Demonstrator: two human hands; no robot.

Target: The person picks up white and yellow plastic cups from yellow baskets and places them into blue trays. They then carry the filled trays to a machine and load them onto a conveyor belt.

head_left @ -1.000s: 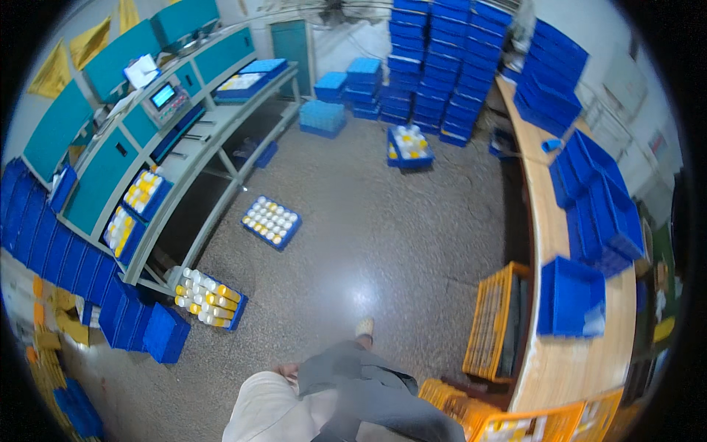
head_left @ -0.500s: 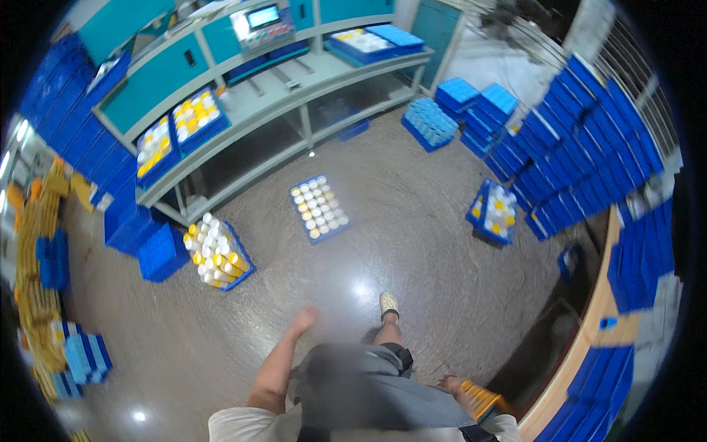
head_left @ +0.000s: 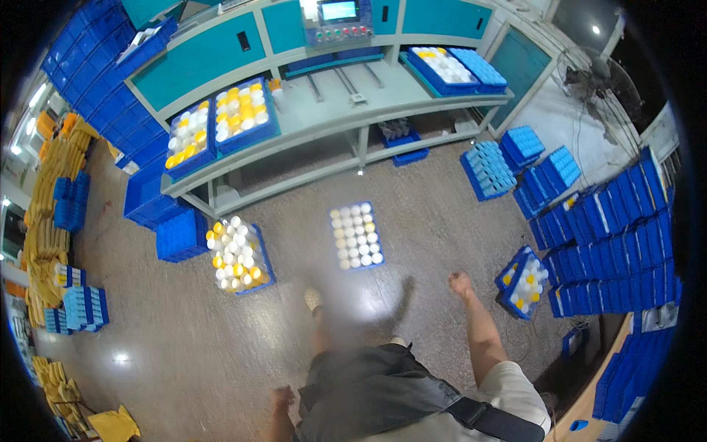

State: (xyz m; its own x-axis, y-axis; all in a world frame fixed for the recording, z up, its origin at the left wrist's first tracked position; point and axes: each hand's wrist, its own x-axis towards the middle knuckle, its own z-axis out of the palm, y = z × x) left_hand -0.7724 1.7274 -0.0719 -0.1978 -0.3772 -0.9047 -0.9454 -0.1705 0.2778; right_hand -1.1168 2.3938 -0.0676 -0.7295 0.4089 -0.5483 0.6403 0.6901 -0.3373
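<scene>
My right hand [head_left: 461,285] hangs over the floor, its fingers curled in with nothing in them. Low by my left side is my left hand [head_left: 282,399], blurred, so its fingers cannot be made out; no object shows in it. Ahead on the floor lies a blue tray [head_left: 356,269] of upright bottles with round white tops [head_left: 356,234]. To the right of my right hand stands a blue crate [head_left: 508,303] with loose white and yellow bottles [head_left: 529,286]. Left of the tray, a blue crate [head_left: 266,258] is heaped with more white and yellow bottles [head_left: 236,252].
A long grey bench [head_left: 294,151] with teal panels and a control panel [head_left: 338,22] runs across the back, filled crates on it. Blue crate stacks [head_left: 615,258] line the right side. More blue crates [head_left: 182,237] stand left, beyond them yellow sacks [head_left: 40,221].
I have stepped forward and turned right, so the scene has shifted. My right hand has swung forward, away from the yellow slatted thing beside it; my left hand has swung back.
</scene>
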